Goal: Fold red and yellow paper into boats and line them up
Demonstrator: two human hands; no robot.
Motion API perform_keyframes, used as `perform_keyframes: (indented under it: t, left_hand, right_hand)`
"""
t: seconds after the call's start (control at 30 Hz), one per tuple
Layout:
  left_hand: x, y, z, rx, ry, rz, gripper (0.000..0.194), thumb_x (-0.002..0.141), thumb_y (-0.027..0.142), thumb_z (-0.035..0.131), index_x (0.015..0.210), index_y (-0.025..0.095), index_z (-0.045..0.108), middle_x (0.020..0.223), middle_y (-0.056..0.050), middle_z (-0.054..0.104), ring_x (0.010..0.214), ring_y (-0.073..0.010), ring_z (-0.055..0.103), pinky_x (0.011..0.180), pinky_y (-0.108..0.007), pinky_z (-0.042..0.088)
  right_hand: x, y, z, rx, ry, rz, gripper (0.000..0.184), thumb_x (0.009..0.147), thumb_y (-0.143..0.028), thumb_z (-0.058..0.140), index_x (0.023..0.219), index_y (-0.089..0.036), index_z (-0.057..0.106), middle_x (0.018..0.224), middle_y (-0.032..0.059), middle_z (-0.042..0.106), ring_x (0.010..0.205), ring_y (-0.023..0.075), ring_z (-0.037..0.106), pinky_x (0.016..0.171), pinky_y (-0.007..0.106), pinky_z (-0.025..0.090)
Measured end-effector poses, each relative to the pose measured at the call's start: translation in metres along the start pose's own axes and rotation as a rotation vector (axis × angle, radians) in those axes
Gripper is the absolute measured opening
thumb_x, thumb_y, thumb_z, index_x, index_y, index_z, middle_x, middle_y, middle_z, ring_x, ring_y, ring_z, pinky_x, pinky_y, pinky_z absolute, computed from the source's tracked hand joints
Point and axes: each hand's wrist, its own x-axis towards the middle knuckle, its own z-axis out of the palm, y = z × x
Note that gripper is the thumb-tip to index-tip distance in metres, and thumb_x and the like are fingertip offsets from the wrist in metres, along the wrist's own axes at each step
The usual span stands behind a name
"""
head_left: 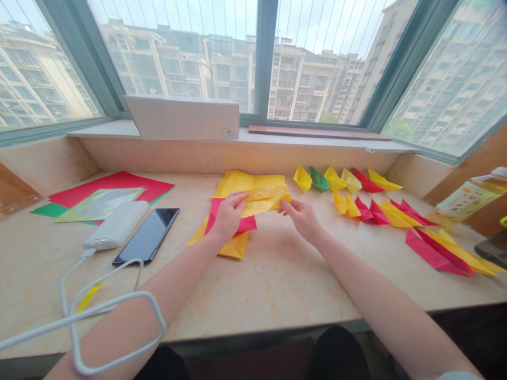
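Between my two hands is a folded sheet of yellow paper (266, 203), its creases running lengthwise. My left hand (229, 214) pinches its left end, thumb and fingers together. The right end is gripped by the fingertips of my right hand (299, 214). Behind it another creased yellow sheet (241, 182) lies on the counter. Under and beside my left hand are a red folded paper (247, 224) and a yellow folded paper (234, 247), partly covered by the hand and the held sheet.
Folded paper boats (335, 179) stand in rows at the right, near a drink bottle (471, 195). On the left lie red sheets (119, 184), a white power bank (116, 224) and a phone (147, 236). A white cable (114, 303) loops over my left forearm. A white box (186, 119) stands on the sill.
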Motion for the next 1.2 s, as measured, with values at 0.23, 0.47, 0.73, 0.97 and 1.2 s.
perform_keyframes:
  t: [0.23, 0.47, 0.73, 0.97, 1.2]
  left_hand:
    - [0.003, -0.004, -0.003, 0.053, 0.025, 0.131, 0.032, 0.086, 0.016, 0.049, 0.109, 0.018, 0.071, 0.121, -0.009, 0.062, 0.116, -0.0194, 0.056, 0.106, -0.032, 0.039]
    - [0.006, -0.005, -0.011, 0.119, 0.060, 0.218, 0.031, 0.088, 0.017, 0.048, 0.109, 0.019, 0.071, 0.119, -0.008, 0.064, 0.115, -0.0191, 0.057, 0.103, -0.032, 0.042]
    - [0.003, -0.001, -0.010, 0.072, 0.051, 0.262, 0.028, 0.088, 0.020, 0.049, 0.106, 0.018, 0.071, 0.116, -0.008, 0.064, 0.110, -0.0185, 0.059, 0.098, -0.031, 0.046]
    - [-0.004, 0.008, -0.006, -0.005, 0.042, 0.234, 0.028, 0.087, 0.018, 0.051, 0.105, 0.019, 0.072, 0.116, -0.008, 0.063, 0.111, -0.0180, 0.058, 0.098, -0.031, 0.046]
    - [-0.016, 0.024, -0.002, -0.099, -0.007, 0.254, 0.026, 0.088, 0.019, 0.049, 0.100, 0.018, 0.072, 0.113, -0.009, 0.062, 0.107, -0.0194, 0.059, 0.089, -0.030, 0.051]
  right_hand:
    - [-0.003, -0.001, -0.003, 0.059, -0.118, -0.015, 0.033, 0.081, -0.051, 0.063, 0.090, -0.019, 0.067, 0.079, 0.0040, 0.069, 0.074, 0.0177, 0.063, 0.068, 0.031, 0.050]
    - [-0.008, 0.000, 0.001, 0.013, -0.199, -0.044, 0.025, 0.074, -0.043, 0.073, 0.084, -0.021, 0.067, 0.085, 0.0033, 0.071, 0.077, 0.0187, 0.066, 0.073, 0.034, 0.052]
    - [-0.002, -0.001, 0.003, 0.105, 0.020, -0.072, 0.034, 0.079, -0.053, 0.066, 0.085, -0.019, 0.066, 0.084, 0.0052, 0.072, 0.076, 0.0192, 0.066, 0.069, 0.032, 0.052]
    - [0.004, -0.002, 0.005, 0.146, 0.138, -0.067, 0.043, 0.077, -0.062, 0.063, 0.088, -0.020, 0.064, 0.096, 0.0084, 0.071, 0.079, 0.0210, 0.064, 0.063, 0.031, 0.052]
    - [0.003, -0.006, 0.003, 0.234, 0.153, 0.024, 0.041, 0.075, -0.057, 0.069, 0.083, -0.017, 0.064, 0.079, 0.0050, 0.069, 0.071, 0.0193, 0.063, 0.066, 0.032, 0.051]
